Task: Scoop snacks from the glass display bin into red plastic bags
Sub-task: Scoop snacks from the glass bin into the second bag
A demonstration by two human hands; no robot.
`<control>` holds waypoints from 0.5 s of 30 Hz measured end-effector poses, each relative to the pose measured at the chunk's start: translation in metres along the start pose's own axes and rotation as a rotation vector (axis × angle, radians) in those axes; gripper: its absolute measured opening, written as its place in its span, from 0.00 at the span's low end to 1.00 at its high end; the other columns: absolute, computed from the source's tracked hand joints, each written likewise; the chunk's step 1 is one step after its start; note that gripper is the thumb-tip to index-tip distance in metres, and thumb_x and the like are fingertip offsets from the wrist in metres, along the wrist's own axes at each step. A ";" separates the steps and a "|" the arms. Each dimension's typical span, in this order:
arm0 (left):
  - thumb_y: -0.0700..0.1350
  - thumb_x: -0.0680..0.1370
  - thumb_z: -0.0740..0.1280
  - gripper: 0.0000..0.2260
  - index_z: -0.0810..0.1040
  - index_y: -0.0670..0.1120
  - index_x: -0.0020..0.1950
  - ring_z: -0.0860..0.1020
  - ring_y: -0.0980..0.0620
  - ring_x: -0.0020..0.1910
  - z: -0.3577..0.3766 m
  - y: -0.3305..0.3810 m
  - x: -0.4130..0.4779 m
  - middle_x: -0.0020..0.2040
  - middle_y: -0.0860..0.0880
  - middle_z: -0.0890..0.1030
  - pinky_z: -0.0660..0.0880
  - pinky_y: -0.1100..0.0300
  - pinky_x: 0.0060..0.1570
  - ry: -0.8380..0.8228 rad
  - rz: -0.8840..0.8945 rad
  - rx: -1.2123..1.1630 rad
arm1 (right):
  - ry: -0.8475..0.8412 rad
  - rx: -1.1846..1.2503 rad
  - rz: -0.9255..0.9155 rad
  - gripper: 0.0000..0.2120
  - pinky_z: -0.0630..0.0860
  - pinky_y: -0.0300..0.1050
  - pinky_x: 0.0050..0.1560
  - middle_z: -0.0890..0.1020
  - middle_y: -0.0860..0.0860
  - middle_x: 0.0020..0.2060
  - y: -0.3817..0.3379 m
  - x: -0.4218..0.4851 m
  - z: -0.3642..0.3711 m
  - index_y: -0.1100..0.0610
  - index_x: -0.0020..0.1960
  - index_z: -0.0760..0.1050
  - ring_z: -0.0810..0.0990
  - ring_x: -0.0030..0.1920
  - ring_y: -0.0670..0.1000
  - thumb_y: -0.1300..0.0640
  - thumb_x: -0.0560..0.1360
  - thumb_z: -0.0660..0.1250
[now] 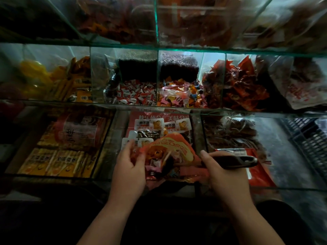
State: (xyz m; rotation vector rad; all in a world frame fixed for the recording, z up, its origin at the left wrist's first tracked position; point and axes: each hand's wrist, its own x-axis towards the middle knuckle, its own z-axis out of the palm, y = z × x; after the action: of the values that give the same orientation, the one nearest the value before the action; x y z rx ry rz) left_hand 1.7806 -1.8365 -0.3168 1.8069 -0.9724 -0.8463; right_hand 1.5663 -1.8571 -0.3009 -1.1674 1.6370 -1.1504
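Filling step: left hand (130, 167) pinches red bag (170, 150) mouth, right hand (224, 174) grips dark scoop (236, 160) just beside it, wrapped snacks (178, 96) in the glass bin (157, 71) beyond both hands; advise holding mouth wide, tipping scoop low.

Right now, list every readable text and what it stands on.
"胖不墩": white header cards on the packs in the middle lower bin.
"美味分", cut off: red pack behind them.
Too blurred to read: yellow packs; the lettering on the red bag.
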 end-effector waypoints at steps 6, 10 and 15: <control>0.36 0.79 0.68 0.09 0.80 0.46 0.57 0.76 0.62 0.58 0.012 0.021 -0.021 0.55 0.56 0.77 0.71 0.70 0.58 0.105 0.705 0.189 | -0.008 -0.072 -0.100 0.09 0.79 0.47 0.35 0.82 0.50 0.24 -0.017 -0.005 -0.028 0.43 0.43 0.82 0.83 0.25 0.46 0.39 0.72 0.71; 0.35 0.77 0.71 0.09 0.83 0.47 0.53 0.78 0.61 0.54 0.028 0.022 -0.028 0.51 0.57 0.79 0.76 0.66 0.55 -0.087 0.688 0.245 | 0.006 0.015 -0.034 0.16 0.81 0.54 0.38 0.83 0.54 0.24 -0.018 -0.010 -0.036 0.43 0.46 0.83 0.84 0.26 0.51 0.33 0.67 0.70; 0.58 0.81 0.65 0.26 0.66 0.53 0.77 0.68 0.54 0.73 0.040 0.014 -0.002 0.73 0.55 0.68 0.67 0.57 0.70 -0.244 0.276 0.507 | 0.076 0.103 0.012 0.18 0.83 0.56 0.36 0.83 0.56 0.26 -0.024 -0.015 -0.051 0.47 0.45 0.84 0.85 0.27 0.55 0.34 0.67 0.73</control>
State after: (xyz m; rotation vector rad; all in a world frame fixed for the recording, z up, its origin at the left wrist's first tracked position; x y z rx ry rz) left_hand 1.7424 -1.8539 -0.3188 1.9435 -1.6709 -0.6951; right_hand 1.5277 -1.8358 -0.2633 -1.0583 1.6194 -1.2698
